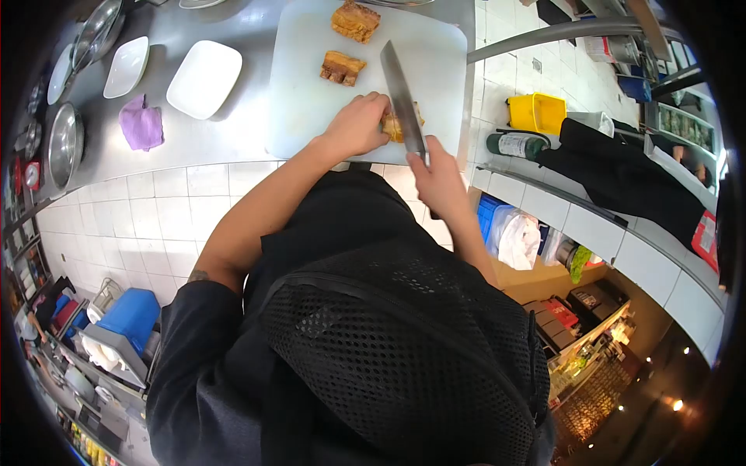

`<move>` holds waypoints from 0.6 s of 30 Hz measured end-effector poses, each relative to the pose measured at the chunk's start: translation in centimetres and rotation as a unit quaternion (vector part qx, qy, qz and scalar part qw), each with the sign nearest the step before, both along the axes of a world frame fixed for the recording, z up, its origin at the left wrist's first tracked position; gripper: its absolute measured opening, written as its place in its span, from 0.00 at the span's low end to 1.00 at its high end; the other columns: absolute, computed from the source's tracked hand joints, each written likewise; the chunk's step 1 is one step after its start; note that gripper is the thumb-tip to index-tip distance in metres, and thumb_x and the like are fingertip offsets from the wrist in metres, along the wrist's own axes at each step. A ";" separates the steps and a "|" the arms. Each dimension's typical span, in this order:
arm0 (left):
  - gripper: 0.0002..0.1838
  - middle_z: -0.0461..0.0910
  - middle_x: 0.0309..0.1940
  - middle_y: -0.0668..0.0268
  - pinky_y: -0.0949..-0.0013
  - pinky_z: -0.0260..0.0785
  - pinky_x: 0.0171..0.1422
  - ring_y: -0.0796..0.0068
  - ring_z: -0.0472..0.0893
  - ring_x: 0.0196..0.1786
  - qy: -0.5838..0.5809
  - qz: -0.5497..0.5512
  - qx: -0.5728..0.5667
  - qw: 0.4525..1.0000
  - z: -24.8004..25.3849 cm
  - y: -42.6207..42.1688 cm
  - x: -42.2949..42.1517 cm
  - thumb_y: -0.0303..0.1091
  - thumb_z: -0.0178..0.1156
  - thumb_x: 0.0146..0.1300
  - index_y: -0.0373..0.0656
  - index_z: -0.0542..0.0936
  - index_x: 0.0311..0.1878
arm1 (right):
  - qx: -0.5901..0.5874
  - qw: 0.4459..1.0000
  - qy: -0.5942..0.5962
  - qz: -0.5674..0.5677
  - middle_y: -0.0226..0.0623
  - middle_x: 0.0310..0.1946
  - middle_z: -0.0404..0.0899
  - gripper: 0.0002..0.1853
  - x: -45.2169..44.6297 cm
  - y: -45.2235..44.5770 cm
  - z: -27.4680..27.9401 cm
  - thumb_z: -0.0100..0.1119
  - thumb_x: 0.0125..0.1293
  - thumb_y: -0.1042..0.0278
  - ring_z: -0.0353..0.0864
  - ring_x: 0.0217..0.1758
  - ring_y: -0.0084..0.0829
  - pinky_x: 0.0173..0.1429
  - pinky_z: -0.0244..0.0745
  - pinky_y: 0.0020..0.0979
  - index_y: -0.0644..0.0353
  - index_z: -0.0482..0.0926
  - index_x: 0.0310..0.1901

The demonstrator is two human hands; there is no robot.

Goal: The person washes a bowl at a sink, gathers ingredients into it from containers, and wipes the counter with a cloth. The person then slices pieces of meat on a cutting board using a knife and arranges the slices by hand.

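A large knife is gripped by its handle in my right hand, its blade slanting up and to the left over the white cutting board. My left hand is closed, with curled fingers against a browned piece of pork belly near the board's front edge. The blade crosses over this piece and hides part of it; whether it touches the meat I cannot tell. Two more pieces lie further back: a layered pork belly piece and a larger pork belly chunk.
On the steel counter to the left are a white square dish, a smaller white dish, a purple cloth and a metal bowl. A yellow bucket and a green bottle stand at the right.
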State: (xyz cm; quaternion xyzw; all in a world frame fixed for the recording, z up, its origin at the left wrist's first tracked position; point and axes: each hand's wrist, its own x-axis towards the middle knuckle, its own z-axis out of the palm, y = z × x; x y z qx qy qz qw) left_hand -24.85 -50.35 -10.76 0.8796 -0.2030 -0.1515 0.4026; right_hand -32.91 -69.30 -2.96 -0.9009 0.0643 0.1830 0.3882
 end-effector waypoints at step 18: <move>0.30 0.78 0.53 0.54 0.53 0.74 0.64 0.51 0.78 0.59 -0.052 0.014 0.074 0.996 1.8 -3.7 0.2 0.38 0.73 0.53 0.34 0.77 0.57 | -0.160 0.978 0.061 0.119 0.63 0.31 0.83 0.15 -2.6 -3.1 5.9 0.56 0.73 0.66 0.83 0.38 0.67 0.45 0.74 0.63 0.67 0.68 0.53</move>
